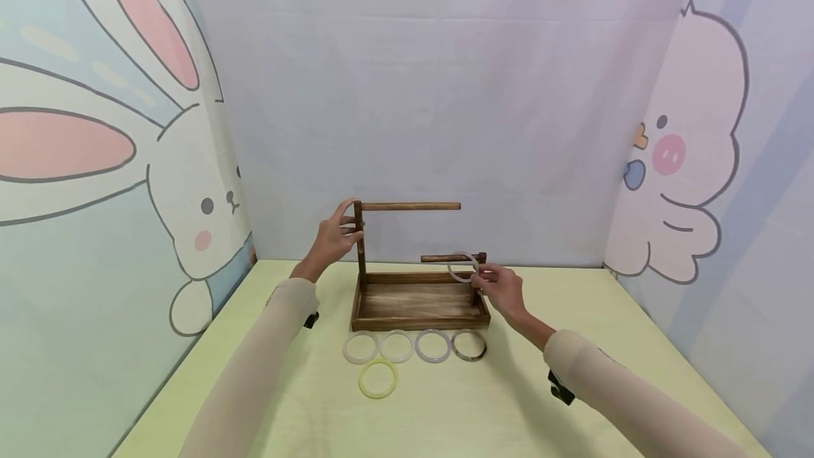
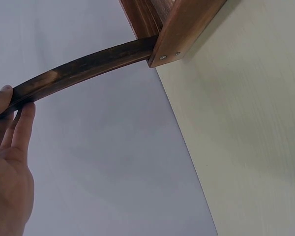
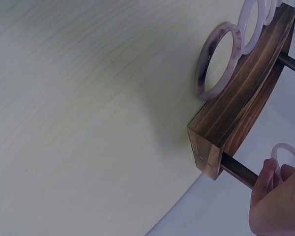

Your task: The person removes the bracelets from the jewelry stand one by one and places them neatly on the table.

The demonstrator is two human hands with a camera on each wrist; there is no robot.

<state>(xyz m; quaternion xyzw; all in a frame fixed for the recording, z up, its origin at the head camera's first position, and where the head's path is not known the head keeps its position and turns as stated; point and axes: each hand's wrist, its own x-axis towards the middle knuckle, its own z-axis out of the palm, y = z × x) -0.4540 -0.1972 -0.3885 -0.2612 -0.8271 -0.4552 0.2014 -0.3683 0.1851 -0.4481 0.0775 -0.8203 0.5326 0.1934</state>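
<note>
A dark wooden bangle stand has a tray base, a tall left post with a long upper bar, and a short right post with a lower bar. High on the tall post, my left hand grips it between thumb and fingers; the left wrist view shows this grip. My right hand pinches a pale bangle by its right side, close to the short post. That bangle appears to encircle the lower bar. In the right wrist view, my fingers partly hide it.
Before the tray lie a pale pink bangle, a whitish bangle, a lavender bangle and a dark-mottled bangle. A yellow bangle lies nearer on the pale table. Behind the stand rises a plain backdrop.
</note>
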